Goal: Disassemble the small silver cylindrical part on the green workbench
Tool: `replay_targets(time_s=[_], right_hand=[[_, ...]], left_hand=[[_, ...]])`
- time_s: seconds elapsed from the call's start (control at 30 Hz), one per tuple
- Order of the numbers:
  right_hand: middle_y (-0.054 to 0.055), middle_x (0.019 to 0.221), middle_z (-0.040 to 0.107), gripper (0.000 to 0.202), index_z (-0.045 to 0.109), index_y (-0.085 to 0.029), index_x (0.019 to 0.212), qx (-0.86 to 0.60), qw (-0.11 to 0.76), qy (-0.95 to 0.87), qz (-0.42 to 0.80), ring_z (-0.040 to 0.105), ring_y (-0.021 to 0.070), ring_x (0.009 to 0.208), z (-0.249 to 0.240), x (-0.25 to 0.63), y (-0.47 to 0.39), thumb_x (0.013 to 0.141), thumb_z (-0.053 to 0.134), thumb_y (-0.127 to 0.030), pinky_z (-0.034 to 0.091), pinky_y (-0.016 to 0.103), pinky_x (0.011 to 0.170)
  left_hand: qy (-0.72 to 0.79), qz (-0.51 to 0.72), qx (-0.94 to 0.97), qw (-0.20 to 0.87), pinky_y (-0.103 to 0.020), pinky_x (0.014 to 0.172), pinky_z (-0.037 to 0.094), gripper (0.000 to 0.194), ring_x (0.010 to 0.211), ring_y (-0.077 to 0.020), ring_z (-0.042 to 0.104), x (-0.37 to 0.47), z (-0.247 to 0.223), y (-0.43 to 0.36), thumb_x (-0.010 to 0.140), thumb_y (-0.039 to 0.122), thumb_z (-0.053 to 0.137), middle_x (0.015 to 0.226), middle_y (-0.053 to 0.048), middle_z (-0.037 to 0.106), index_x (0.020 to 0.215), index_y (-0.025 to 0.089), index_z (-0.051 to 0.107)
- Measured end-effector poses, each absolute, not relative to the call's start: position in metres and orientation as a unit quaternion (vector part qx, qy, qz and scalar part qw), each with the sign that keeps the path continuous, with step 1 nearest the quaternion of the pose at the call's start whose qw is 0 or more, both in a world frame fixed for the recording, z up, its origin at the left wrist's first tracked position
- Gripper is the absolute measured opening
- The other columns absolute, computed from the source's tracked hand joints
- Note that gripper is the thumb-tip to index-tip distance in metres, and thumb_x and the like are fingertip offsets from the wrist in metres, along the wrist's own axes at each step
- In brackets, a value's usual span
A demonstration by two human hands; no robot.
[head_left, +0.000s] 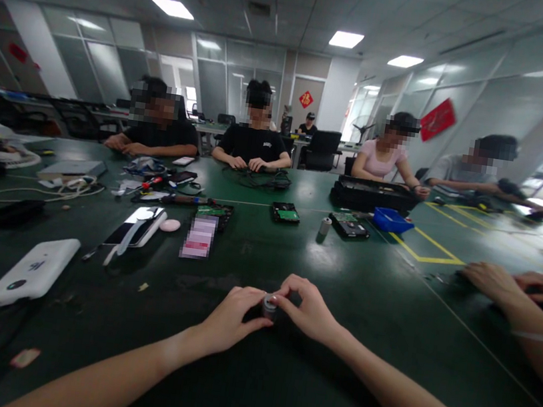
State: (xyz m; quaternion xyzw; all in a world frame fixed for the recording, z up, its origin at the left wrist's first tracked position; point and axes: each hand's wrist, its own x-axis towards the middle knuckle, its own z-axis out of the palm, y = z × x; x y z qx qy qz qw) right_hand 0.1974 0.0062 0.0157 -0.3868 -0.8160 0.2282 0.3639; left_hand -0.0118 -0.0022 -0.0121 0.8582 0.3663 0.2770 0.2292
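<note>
A small grey metallic cylinder (268, 307) stands upright on the green table (206, 383) in front of me. My left hand (235, 318) is closed about its left side, the thumb near its base and the fingers by its top. My right hand (306, 308) bends over it from the right, with thumb and fingertips closed at its upper edge. Fingertips partly cover the cylinder, so its exact kind does not show. A second, similar cylinder (325, 226) stands farther back. Close to that one lies a hard drive (349, 225).
Beyond my hands lie another hard drive (285, 213), a phone (199, 236) and a blue tray (393, 221). A white device (31, 272) and cables are at the left. Another person's hands (497, 282) rest at the right; several people sit across the table.
</note>
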Motion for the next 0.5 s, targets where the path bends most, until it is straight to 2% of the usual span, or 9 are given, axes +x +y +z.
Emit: replay_targets(time_s=[0.27, 0.5], right_hand=[[0.002, 0.077, 0.063, 0.019, 0.060, -0.017, 0.079, -0.405, 0.376, -0.793, 0.256, 0.058, 0.0145, 0.073, 0.0161, 0.1985, 0.0073, 0.091, 0.055, -0.031, 0.045, 0.027, 0.070], [0.004, 0.083, 0.066, 0.020, 0.066, -0.017, 0.086, -0.390, 0.366, -0.802, 0.266, 0.060, 0.0158, 0.080, 0.0193, 0.1965, 0.0057, 0.092, 0.054, -0.031, 0.047, 0.029, 0.075]], left_hand=[[0.366, 0.269, 0.862, 0.224, -0.036, 0.093, 0.042, 0.031, 0.109, -0.0230, 0.058, -0.0113, -0.0096, -0.0023, 0.086, 0.036, 0.064, 0.117, -0.005, 0.065, 0.114, 0.023, 0.061], [0.366, 0.274, 0.861, 0.223, -0.038, 0.093, 0.042, 0.032, 0.108, -0.0240, 0.058, -0.0106, -0.0109, -0.0024, 0.086, 0.038, 0.063, 0.116, -0.007, 0.066, 0.114, 0.022, 0.061]])
